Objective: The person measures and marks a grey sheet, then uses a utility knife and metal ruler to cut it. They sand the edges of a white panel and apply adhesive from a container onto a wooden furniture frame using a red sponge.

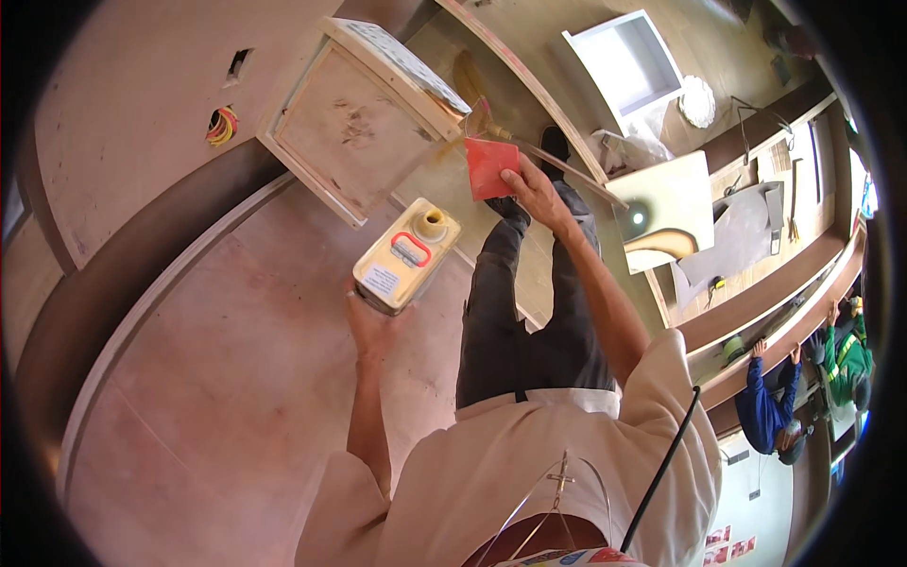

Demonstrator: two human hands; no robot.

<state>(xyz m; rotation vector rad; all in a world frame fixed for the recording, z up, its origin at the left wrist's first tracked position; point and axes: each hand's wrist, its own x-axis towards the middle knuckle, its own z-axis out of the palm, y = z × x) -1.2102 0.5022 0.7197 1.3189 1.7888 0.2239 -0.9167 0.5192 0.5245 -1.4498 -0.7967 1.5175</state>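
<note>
Left hand: the left hand [370, 326] grips a yellow rectangular can [407, 256] from below, held level, probably so its open spout [433, 223] does not spill.
Right hand: the right hand [535, 192] pinches a red spreader card [488, 167] by its near right corner, leaving the rest of the card free.
Place: both are held out over the plywood sheet [236, 378], just near of the wooden box panel [354, 118].
Far right: two other people by a workbench [756, 274].

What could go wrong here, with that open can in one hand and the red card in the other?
The rectangular can, held from below by the left hand, has an uncapped spout, so tilting it could spill onto the plywood sheet. The right hand grips the red card only by its edge; it might slip.
</note>
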